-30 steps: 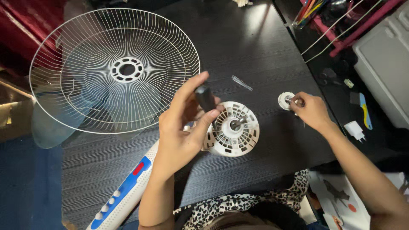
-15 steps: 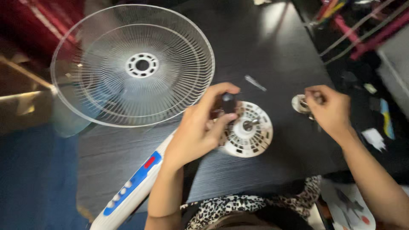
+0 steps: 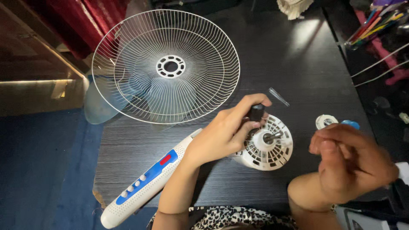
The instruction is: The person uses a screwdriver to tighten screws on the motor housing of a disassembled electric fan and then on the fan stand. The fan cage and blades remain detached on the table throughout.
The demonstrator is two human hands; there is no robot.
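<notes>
The left hand (image 3: 221, 134) grips a black knob (image 3: 256, 112) atop the white fan motor housing (image 3: 266, 145), which lies mid-desk (image 3: 298, 59) with its shaft up. The right hand (image 3: 351, 164) hangs curled near a small white ring (image 3: 326, 122); whether it holds anything I cannot tell. A wire fan guard (image 3: 166, 66) lies behind

right hand (image 3: 351, 164) lifted off the small white ring (image 3: 326, 122), now curled in the air nearer the body, left hand (image 3: 226, 132) thumb shifted onto the black knob (image 3: 256, 112)
</notes>
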